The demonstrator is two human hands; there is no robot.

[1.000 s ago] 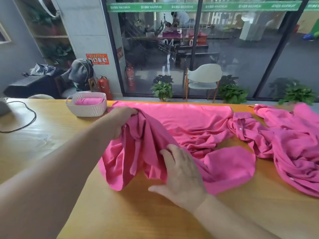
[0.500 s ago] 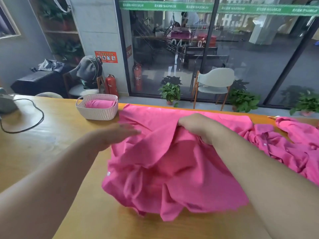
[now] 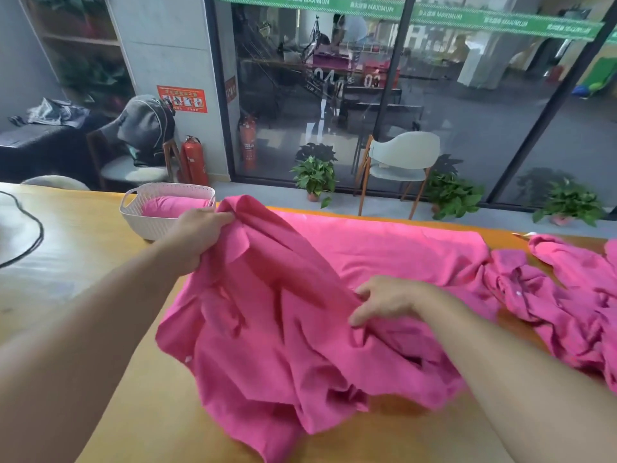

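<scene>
left hand (image 3: 197,233) is gripping and lifting the far corner of the big pink cloth garment (image 3: 300,329) | right hand (image 3: 384,300) is pinching its middle fold; the garment is lying rumpled on the yellow wooden table (image 3: 83,262)

— What is held by the left grip (image 3: 197,233)?
— An upper edge of the pink garment (image 3: 283,345) is bunched in its curled fingers and lifted off the table (image 3: 83,262), just beside the white basket (image 3: 157,225).
— And by the right grip (image 3: 384,300)?
— A fold near the garment's middle is pinched between thumb and fingers, and a ridge of cloth is drawn up between the two grips.
— How is the rest laid?
— It is spread flat toward the far edge and crumpled toward the near one.
— What else is seen on the table?
— A rolled pink cloth (image 3: 173,206) is kept in the basket, a second pink heap (image 3: 567,302) is piled at the right, and a black cable (image 3: 33,242) is looped at the left.
</scene>
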